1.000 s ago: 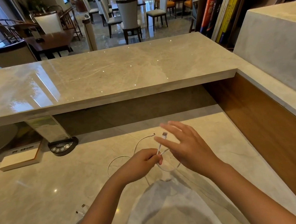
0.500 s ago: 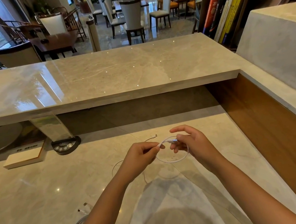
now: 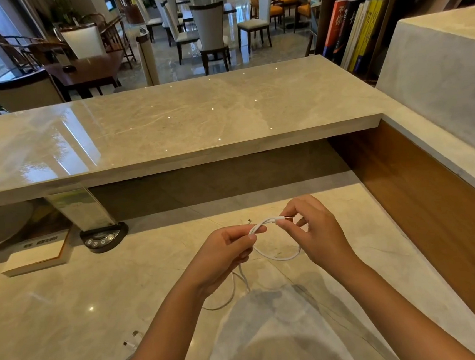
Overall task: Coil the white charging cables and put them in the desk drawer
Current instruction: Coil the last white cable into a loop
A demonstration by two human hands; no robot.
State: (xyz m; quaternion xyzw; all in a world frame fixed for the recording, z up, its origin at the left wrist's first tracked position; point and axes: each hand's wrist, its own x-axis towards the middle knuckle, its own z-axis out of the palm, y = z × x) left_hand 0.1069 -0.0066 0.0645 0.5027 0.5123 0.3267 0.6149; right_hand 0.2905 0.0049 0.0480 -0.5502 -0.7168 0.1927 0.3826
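Observation:
A thin white charging cable [image 3: 278,256] is held in a loop above the lower marble desk [image 3: 68,306]. My left hand [image 3: 223,253] grips the cable where the loop closes, and its tail hangs down to the desk below. My right hand [image 3: 313,230] pinches the plug end [image 3: 285,219] between thumb and forefinger, just right of my left hand. A second white cable [image 3: 131,342] lies on the desk near my left forearm, partly hidden by it. No drawer is in view.
A raised marble counter [image 3: 167,128] runs across the back above the desk. Under it at the left stand a black button device [image 3: 102,239], a clear sign stand [image 3: 81,209] and a white box [image 3: 34,254]. A wooden side panel [image 3: 437,218] bounds the right.
My right hand, spread open a second ago, has closed on the plug end. Both hands have lifted the cable and the loop has tightened between them.

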